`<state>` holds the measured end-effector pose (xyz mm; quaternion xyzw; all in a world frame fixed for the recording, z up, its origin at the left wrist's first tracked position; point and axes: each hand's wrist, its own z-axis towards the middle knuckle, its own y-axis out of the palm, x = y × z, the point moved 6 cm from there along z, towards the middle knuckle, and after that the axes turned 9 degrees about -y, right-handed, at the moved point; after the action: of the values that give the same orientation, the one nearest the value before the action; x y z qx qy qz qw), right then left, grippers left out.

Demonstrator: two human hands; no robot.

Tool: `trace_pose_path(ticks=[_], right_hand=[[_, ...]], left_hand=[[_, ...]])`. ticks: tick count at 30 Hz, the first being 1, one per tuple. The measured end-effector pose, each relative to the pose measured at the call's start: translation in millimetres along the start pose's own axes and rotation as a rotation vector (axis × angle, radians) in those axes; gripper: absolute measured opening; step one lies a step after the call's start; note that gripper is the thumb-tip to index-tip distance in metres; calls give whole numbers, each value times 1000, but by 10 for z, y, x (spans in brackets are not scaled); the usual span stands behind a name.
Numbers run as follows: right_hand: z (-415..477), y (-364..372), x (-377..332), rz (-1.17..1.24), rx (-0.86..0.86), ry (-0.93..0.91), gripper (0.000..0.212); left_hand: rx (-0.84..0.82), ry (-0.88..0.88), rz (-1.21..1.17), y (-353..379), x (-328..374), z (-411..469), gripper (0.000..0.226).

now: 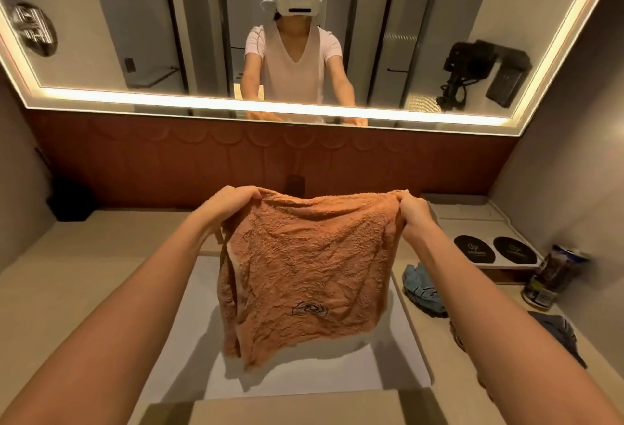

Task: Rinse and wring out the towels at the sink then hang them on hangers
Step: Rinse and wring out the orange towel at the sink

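Two bare arms reach out from the near edge, almost straight, toward the far wall. The left hand (pixel 233 203) is up high, with its fingers curled tight around the top left corner of the orange towel (pixel 304 272). The right hand (pixel 413 212) is at the same height and pinches the top right corner in its curled fingers. The two hands are well apart, so the top edge of the towel is pulled wide between them. The towel hangs down flat like a little flag, in the air above the white sink (pixel 209 340). Its left side is folded over a bit, and a small dark logo sits near its bottom edge. The towel looks wrinkly all over. To the right of the sink, on the counter (pixel 67 289), lies a crumpled blue towel (pixel 422 286), and nearer lies a dark towel (pixel 553 326). Farther right stand two round black coasters (pixel 493 249) and a can (pixel 550 276). A lit mirror (pixel 135 36) on the far wall shows the person holding both arms out.
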<state>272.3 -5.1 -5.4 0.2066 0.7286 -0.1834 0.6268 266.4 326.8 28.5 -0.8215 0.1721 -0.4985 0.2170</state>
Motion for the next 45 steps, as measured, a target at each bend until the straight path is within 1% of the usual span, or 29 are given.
trace_pose_path(ticks=[1,3,4,9,10,11,12,13,15,16,19,20,21,22,24,25,26,27,28,30,31,34,36,38,40,41,42,43,45], right_hand=[[-38,41,-43,65,-36,11,32],[-187,164,-199,156,-138,-30,20],[-321,258,-292,176,-207,-64,20],[-1102,804,-395,-2,-717,-216,12],[-1179,838,-387,-78,-786,-264,20],[-1220,846,-386,-159,-830,-327,35],[-1222,840,-402,-219,-833,-392,47],[-1196,822,-419,-250,-785,-445,52],[-1139,771,-461,-243,-655,-518,50],[-1113,758,-471,-220,-609,-530,47],[-1002,716,-403,-46,-531,-411,33],[-990,703,-384,32,-530,-354,25],[-977,699,-368,123,-543,-298,19],[-986,701,-369,226,-570,-238,18],[-994,723,-386,387,-643,-149,25],[-992,731,-397,426,-681,-129,26],[-1002,733,-427,441,-712,-122,26],[-989,715,-445,429,-720,-126,26],[-966,677,-456,402,-709,-137,26],[-890,567,-457,297,-661,-182,27],[-853,518,-448,232,-644,-202,27],[-779,428,-406,116,-618,-224,32],[-773,395,-383,134,-621,-217,33],[-793,376,-369,217,-626,-195,32],[-821,397,-396,351,-629,-168,31],[-826,420,-422,399,-634,-168,31],[-830,452,-452,414,-641,-176,32],[-840,486,-489,398,-642,-189,32],[-822,529,-507,312,-597,-209,28]], left_hand=[[-42,-23,-80,19,19,-43,26],[-107,-62,-231,96,70,-102,32],[-144,-61,-295,156,121,-129,34],[-346,16,-422,489,536,-387,30],[-381,33,-400,520,606,-441,33],[-415,56,-354,543,660,-498,37],[-447,87,-274,559,693,-533,43],[-471,110,-184,568,695,-564,52],[-451,141,-25,543,638,-607,68],[-403,185,-5,495,646,-615,70],[-104,329,-193,195,670,-537,49],[-31,355,-235,111,626,-465,36],[-25,360,-214,93,549,-400,26],[-103,346,-149,176,439,-346,29],[-366,255,-80,469,183,-296,50],[-482,233,-112,578,108,-334,45],[-542,256,-178,636,92,-366,31],[-521,310,-238,625,123,-386,16],[-440,382,-258,561,179,-398,7],[-253,525,-174,426,303,-403,19],[-203,583,-113,402,369,-432,27],[-5,688,136,352,541,-533,50],[140,748,320,289,656,-593,52],[139,821,428,313,738,-654,40],[52,832,462,401,742,-681,21],[34,814,491,459,708,-670,28],[51,798,511,512,669,-641,36],[119,820,480,528,652,-633,35],[237,948,313,516,631,-727,18]])
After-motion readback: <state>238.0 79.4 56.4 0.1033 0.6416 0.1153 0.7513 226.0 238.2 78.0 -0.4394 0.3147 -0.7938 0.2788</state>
